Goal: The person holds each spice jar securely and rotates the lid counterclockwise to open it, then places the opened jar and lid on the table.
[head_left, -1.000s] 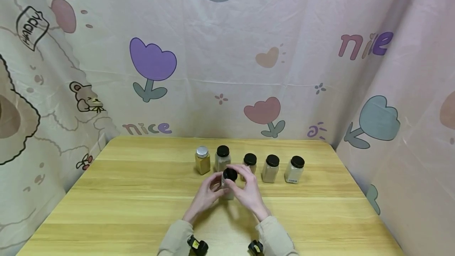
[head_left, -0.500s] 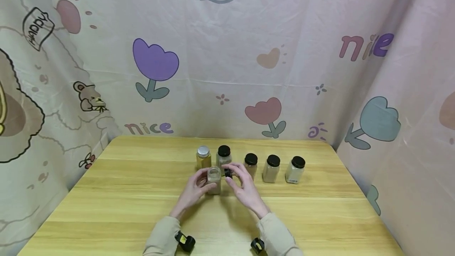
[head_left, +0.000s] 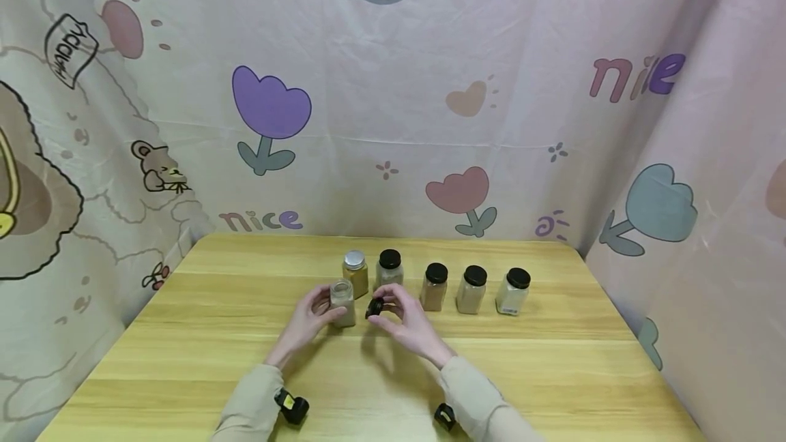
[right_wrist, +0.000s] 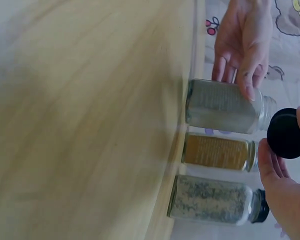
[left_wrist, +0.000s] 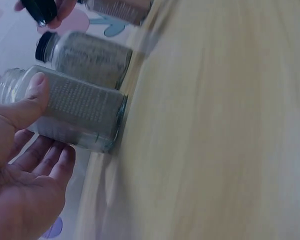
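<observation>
My left hand (head_left: 305, 325) holds an uncapped, square glass spice jar (head_left: 344, 307), upright, with grey-beige powder inside. In the left wrist view the thumb (left_wrist: 35, 97) presses the jar's printed side, with the fingers beneath. Just right of the jar's mouth, my right hand (head_left: 410, 322) pinches a black screw lid (head_left: 375, 307), tilted on its side and apart from the jar. The right wrist view shows the black lid (right_wrist: 288, 134) between thumb and fingers. Behind the hands stand a silver-capped jar (head_left: 355, 278) of yellow-brown powder and a black-capped jar (head_left: 389, 271) with speckled contents.
To the right stand three more black-capped jars: one with brownish powder (head_left: 434, 288), one with beige powder (head_left: 471, 292) and one with pale contents (head_left: 512, 293). A printed curtain (head_left: 368, 121) hangs behind the wooden table (head_left: 552, 374).
The black lid has come off the jar. My left hand has carried the jar left, away from where both hands met; my right hand has followed slightly left with the lid, turning it sideways.
</observation>
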The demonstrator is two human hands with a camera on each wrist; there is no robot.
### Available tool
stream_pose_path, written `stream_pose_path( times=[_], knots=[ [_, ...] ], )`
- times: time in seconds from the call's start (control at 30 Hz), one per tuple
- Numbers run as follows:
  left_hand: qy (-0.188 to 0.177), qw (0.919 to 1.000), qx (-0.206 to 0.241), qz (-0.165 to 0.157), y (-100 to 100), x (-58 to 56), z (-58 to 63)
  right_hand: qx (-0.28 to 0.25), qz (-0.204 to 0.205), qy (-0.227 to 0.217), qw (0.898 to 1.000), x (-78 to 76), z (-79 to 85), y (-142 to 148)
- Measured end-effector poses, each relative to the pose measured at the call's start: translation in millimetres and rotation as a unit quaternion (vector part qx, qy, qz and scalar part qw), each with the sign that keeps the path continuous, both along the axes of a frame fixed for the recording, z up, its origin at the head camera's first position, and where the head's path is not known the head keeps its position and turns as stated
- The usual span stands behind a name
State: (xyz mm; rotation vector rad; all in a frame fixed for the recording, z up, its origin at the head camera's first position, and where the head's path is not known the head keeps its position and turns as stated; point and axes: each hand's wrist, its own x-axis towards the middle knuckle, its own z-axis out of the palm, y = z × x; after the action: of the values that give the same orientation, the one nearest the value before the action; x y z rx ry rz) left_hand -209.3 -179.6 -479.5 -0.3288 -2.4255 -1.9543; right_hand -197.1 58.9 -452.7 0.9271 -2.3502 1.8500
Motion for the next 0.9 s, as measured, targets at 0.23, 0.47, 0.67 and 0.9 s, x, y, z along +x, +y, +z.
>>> stream_pose_path(
  times=[0.23, 0.47, 0.67, 0.9],
  knots=[
    [0.007, 0.9997, -0.021, 0.005, -24, -9.8, 1.9, 0.038, 0.006, -0.041, 0.998, -5.0, 0.7, -14],
    [0.007, 0.9981, -0.061, -0.004, -48, -21.0, 6.3, 0.051, 0.036, -0.081, 0.995, -10.7, -5.4, -36],
    [0.006, 0.9968, -0.080, -0.008, -63, -32.7, 8.8, 0.068, 0.048, -0.105, 0.991, -18.5, -13.4, -60],
    [-0.014, 0.9956, -0.091, -0.014, -72, -40.9, 15.8, 0.102, 0.038, -0.113, 0.988, -26.5, -15.1, -82]
  ],
)
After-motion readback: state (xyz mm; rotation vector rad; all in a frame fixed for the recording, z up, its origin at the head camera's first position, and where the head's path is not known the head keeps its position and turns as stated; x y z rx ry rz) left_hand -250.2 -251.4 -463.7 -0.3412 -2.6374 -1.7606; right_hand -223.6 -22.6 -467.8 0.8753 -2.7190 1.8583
